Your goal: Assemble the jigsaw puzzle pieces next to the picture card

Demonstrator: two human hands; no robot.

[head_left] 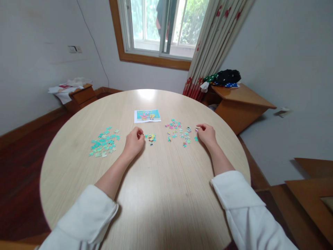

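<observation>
My left hand (pixel 134 141) rests on the round wooden table (pixel 145 194) with its fingers curled, right beside a small joined cluster of puzzle pieces (pixel 151 138). My right hand (pixel 206 133) lies curled at the right edge of a scatter of multicoloured puzzle pieces (pixel 178 132), its fingertips pinched near a piece. Whether either hand holds a piece is too small to tell. A heap of turquoise pieces (pixel 104 142) lies to the left. A printed reference picture (pixel 147 115) lies further back, in the middle.
A low wooden side table (pixel 241 100) with dark clothing (pixel 225 77) stands at the right by the curtain (pixel 218 41). A small wooden cabinet (pixel 82 95) with papers stands at the left wall. Behind the table is a window (pixel 166 26).
</observation>
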